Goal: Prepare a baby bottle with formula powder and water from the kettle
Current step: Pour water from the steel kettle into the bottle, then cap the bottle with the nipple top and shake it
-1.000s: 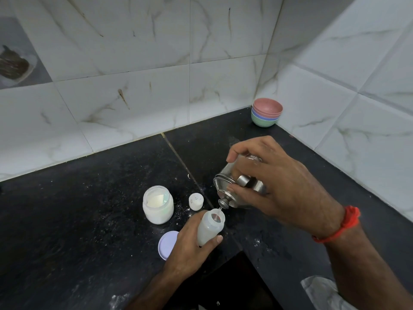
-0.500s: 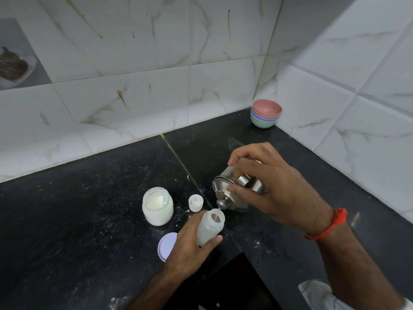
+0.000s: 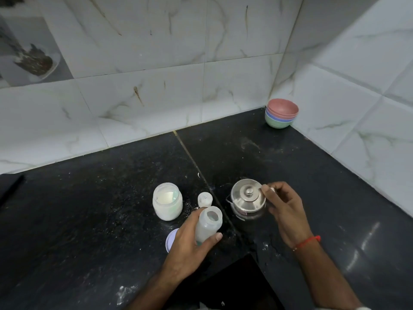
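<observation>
My left hand (image 3: pixel 188 246) grips a translucent baby bottle (image 3: pixel 207 224) with an open mouth, tilted a little over the black counter (image 3: pixel 100 209). Whitish content shows inside it. Just to its right a small steel kettle (image 3: pixel 247 198) stands upright on the counter with its lid on. My right hand (image 3: pixel 287 211) is at the kettle's right side, fingers curled round its handle. An open jar of white formula powder (image 3: pixel 167 201) stands to the left of the bottle. A small white bottle cap (image 3: pixel 205 199) sits between the jar and the kettle.
A pale round jar lid (image 3: pixel 171 239) lies flat by my left wrist. Stacked coloured bowls (image 3: pixel 282 113) sit in the far corner against the tiled walls. Spilled powder dusts the counter around the jar. A dark recess cuts into the counter's front edge (image 3: pixel 234 283).
The kettle was tipped with its spout over the bottle's mouth; it now stands upright on the counter to the right. The bottle has stayed in my left hand.
</observation>
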The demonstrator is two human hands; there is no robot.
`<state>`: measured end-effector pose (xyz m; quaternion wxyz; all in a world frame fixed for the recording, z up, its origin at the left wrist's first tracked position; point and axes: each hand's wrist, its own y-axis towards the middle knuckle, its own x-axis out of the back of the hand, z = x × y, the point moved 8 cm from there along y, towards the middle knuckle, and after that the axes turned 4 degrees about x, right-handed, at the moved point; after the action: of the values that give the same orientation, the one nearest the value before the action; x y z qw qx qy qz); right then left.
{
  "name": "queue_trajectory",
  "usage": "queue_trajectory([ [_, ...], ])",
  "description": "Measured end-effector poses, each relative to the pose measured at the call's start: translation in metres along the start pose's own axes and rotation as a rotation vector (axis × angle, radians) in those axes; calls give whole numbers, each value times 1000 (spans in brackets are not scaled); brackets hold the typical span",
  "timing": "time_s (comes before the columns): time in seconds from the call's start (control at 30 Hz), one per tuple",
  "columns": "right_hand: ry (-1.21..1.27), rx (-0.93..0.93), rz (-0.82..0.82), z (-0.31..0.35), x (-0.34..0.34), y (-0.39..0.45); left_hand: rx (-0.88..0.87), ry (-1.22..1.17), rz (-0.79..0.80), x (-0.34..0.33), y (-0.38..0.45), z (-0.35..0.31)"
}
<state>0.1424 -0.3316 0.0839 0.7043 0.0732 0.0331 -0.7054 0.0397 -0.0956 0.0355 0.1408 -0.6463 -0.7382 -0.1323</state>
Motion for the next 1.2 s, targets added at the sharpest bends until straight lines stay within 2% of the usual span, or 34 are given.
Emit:
queue_trajectory([
  [0.1, 56, -169, -218, -53, 31, 4, 29, -35, -20, 7, -5, 7],
  [0.2, 49, -241, -354, -88, 53, 3, 68, -56, -66, 17, -11, 15],
  [0.3, 73, -281, -399, -107, 59, -1, 105, -65, -112, 27, -19, 27],
  [0.47, 109, -256, -379, -115, 58, -2, 139, -68, -214, 44, -29, 34],
  [0.57, 31, -161, -457, -106, 60, -5, 148, -62, -248, 50, -33, 38],
  [0.63, -215, 41, -549, -72, 59, -14, 156, -66, -271, 54, -35, 39],
  [0.67, -343, 216, -539, -47, 50, -19, 159, -69, -281, 56, -36, 39],
  [0.73, -536, 543, -368, -8, 11, -32, 164, -66, -298, 59, -38, 39],
  [0.77, -577, 602, -238, -3, -10, -37, 162, -67, -306, 60, -39, 38],
  [0.8, -599, 572, -87, -8, -33, -37, 162, -68, -314, 62, -40, 38],
  [0.87, -674, 383, 202, -40, -74, -37, 159, -65, -326, 64, -42, 39],
  [0.93, -829, 199, 364, -88, -97, -38, 146, -59, -331, 67, -44, 36],
  [1.0, -992, 7, 463, -130, -109, -40, 137, -49, -331, 68, -44, 36],
  [1.07, -1045, -126, 508, -156, -115, -44, 137, -42, -327, 69, -45, 38],
  [1.2, -1010, -117, 462, -161, -113, -43, 127, -27, -303, 70, -45, 37],
])
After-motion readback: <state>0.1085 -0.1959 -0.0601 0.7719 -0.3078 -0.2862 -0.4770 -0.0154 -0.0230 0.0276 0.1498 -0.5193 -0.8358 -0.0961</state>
